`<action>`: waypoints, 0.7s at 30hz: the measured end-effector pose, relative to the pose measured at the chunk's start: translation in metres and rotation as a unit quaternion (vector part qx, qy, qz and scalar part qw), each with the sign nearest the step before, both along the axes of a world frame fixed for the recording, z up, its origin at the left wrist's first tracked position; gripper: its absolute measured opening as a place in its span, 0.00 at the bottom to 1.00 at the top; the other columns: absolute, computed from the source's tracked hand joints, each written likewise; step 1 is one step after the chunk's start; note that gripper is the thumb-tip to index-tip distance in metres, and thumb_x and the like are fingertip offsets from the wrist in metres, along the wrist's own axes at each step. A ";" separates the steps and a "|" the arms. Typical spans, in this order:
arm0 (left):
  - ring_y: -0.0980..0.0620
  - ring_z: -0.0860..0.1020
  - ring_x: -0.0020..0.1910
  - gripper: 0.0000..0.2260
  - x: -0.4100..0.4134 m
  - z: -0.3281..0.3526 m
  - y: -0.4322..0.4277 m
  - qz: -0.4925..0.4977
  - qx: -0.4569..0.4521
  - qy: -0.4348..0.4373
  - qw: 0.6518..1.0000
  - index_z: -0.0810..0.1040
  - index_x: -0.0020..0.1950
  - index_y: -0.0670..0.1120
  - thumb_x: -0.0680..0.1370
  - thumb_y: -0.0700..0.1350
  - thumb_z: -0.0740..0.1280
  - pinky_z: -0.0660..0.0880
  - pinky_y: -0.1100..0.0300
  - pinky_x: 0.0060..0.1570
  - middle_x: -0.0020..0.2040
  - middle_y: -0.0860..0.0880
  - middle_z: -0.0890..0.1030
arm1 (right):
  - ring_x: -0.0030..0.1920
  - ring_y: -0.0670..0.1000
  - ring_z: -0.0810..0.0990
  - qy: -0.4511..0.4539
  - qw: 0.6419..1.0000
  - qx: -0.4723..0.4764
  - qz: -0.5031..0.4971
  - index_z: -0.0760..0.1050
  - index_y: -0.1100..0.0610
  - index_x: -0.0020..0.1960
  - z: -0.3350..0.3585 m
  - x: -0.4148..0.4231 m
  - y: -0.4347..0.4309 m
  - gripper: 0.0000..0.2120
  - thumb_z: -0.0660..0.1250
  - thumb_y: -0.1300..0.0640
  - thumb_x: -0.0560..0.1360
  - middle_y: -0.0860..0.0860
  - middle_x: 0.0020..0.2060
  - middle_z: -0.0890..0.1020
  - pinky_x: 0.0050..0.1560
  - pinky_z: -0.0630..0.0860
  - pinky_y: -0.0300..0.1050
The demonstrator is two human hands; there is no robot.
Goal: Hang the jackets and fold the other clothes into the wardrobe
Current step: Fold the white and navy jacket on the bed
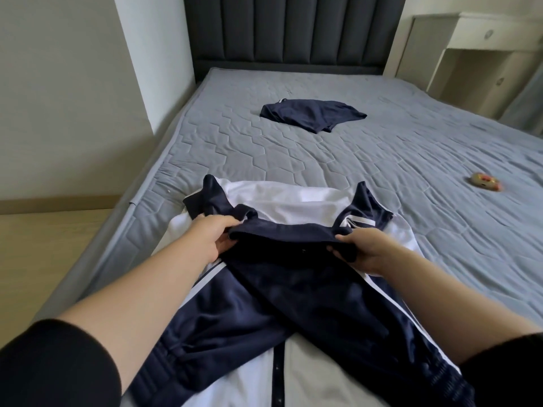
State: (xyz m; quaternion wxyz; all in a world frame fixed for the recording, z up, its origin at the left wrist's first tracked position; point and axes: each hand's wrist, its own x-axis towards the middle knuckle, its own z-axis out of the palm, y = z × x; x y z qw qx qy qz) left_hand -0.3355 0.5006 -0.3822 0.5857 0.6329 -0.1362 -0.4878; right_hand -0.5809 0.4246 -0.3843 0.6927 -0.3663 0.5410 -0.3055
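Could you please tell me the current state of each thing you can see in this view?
Jacket: spread on the bed, navy edge lifted.
Navy garment: roughly folded, lying farther up the bed.
Left hand: gripping the jacket.
Right hand: gripping the jacket.
Drawer: shut.
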 end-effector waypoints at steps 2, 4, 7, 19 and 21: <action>0.51 0.77 0.26 0.14 -0.002 -0.004 0.008 0.009 0.015 -0.038 0.999 0.71 0.57 0.42 0.73 0.32 0.65 0.73 0.65 0.20 0.35 0.45 0.77 | 0.22 0.50 0.78 0.123 0.991 -0.048 0.008 0.73 0.60 0.43 0.000 -0.011 0.003 0.06 0.63 0.67 0.78 0.57 0.34 0.76 0.19 0.72 0.36; 0.49 0.78 0.29 0.20 -0.002 -0.002 0.016 0.017 0.049 -0.163 0.985 0.68 0.65 0.43 0.73 0.37 0.65 0.72 0.63 0.24 0.39 0.44 0.80 | 0.20 0.51 0.76 0.307 0.937 -0.164 0.036 0.73 0.61 0.37 0.004 -0.023 0.005 0.11 0.67 0.58 0.76 0.56 0.28 0.75 0.19 0.70 0.39; 0.43 0.77 0.53 0.31 0.001 0.004 0.018 0.064 0.020 -0.513 0.856 0.59 0.74 0.49 0.73 0.43 0.66 0.73 0.54 0.45 0.59 0.45 0.76 | 0.30 0.58 0.75 0.513 0.770 -0.380 -0.001 0.67 0.59 0.31 0.011 -0.026 0.007 0.18 0.61 0.51 0.76 0.51 0.23 0.73 0.29 0.62 0.46; 0.47 0.38 0.77 0.28 -0.038 -0.042 -0.037 -0.357 0.068 -0.782 0.507 0.40 0.77 0.58 0.79 0.62 0.44 0.41 0.39 0.72 0.79 0.50 0.41 | 0.71 0.51 0.62 0.561 0.662 -0.390 0.307 0.69 0.52 0.66 -0.020 -0.003 -0.049 0.19 0.46 0.48 0.83 0.49 0.69 0.69 0.70 0.53 0.59; 0.46 0.43 0.77 0.30 -0.041 -0.047 -0.026 -0.331 0.009 -0.823 0.461 0.45 0.78 0.57 0.76 0.61 0.45 0.46 0.37 0.71 0.79 0.48 0.46 | 0.65 0.54 0.69 0.559 0.701 -0.377 0.233 0.73 0.54 0.60 -0.023 -0.029 -0.064 0.18 0.48 0.49 0.82 0.52 0.63 0.74 0.63 0.63 0.55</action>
